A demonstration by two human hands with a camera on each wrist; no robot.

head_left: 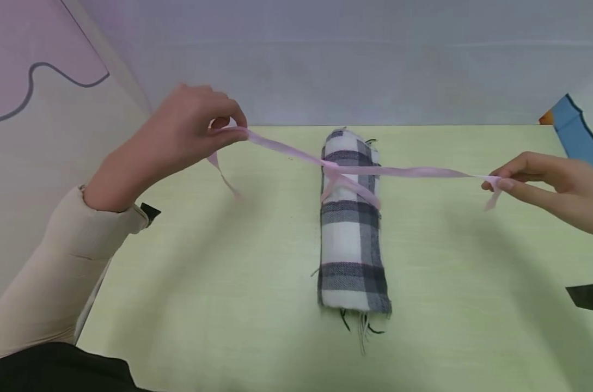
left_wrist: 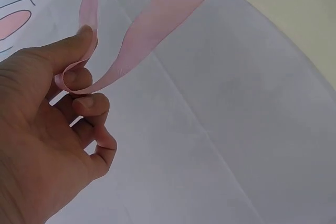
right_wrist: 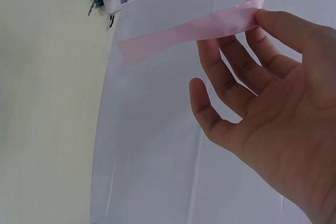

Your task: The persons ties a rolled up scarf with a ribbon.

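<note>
Now left hand (head_left: 188, 128) grip pinched on pink ribbon (head_left: 399, 172), right hand (head_left: 551, 182) grip pinching its other end, crossed over rolled plaid scarf (head_left: 352, 234)

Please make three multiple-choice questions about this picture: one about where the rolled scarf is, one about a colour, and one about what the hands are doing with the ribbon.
1. Where does the rolled scarf lie?
A. On the table, between the two hands
B. In the left hand
C. On the floor under the table

2. What colour is the ribbon?
A. Green
B. Pink
C. Black

3. In what state is the ribbon?
A. Lying loose beside the scarf
B. Rolled up in one hand
C. Crossed around the scarf, each end pinched by a hand and held out to the side

Answers:
1 A: the head view shows the scarf flat on the table, with the left hand and right hand to either side.
2 B: all three views show it pale pink.
3 C: the ribbon crosses on top of the scarf and runs in a straight line to both hands.
</note>
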